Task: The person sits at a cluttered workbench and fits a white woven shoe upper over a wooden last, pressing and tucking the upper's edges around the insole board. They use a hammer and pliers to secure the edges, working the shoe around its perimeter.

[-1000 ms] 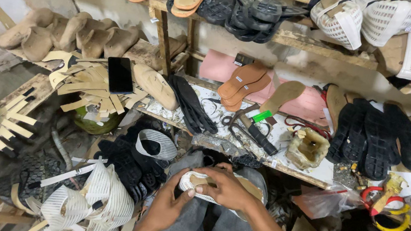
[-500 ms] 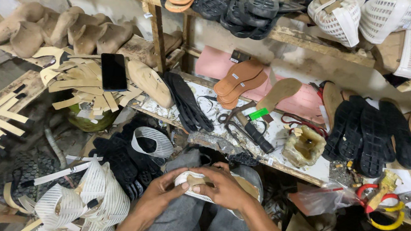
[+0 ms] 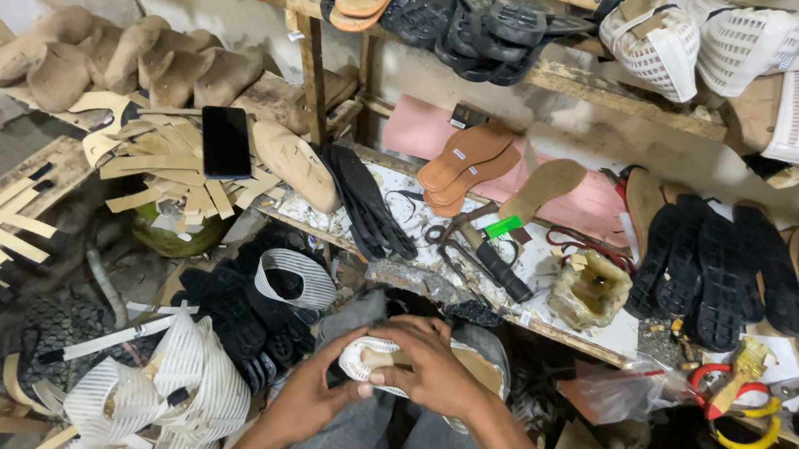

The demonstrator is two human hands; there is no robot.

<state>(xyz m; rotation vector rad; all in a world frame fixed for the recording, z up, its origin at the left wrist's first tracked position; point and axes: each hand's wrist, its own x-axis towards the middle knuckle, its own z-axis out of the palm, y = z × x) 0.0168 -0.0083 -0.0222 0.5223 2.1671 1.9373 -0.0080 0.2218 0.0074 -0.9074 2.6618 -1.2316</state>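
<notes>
Both of my hands are closed around a white mesh shoe upper [image 3: 369, 356] held over my lap at the bottom centre. My left hand [image 3: 317, 390] cups it from below and the left side. My right hand [image 3: 428, 365] lies over its top, fingers curled onto the white material. A tan insole piece [image 3: 481, 367] shows just behind my right hand. Most of the upper is hidden under my fingers.
A cluttered workbench [image 3: 548, 307] ahead holds tan soles [image 3: 464, 162], black soles [image 3: 727, 271], pliers, a green lighter [image 3: 503, 228] and a glue pot [image 3: 590, 290]. A black phone [image 3: 226, 142] lies on tan cut strips. White mesh uppers [image 3: 159, 392] and black straps lie left.
The view has shifted slightly. My hands stay on the white upper, fingers working over it, with my right hand now covering more of its top.
</notes>
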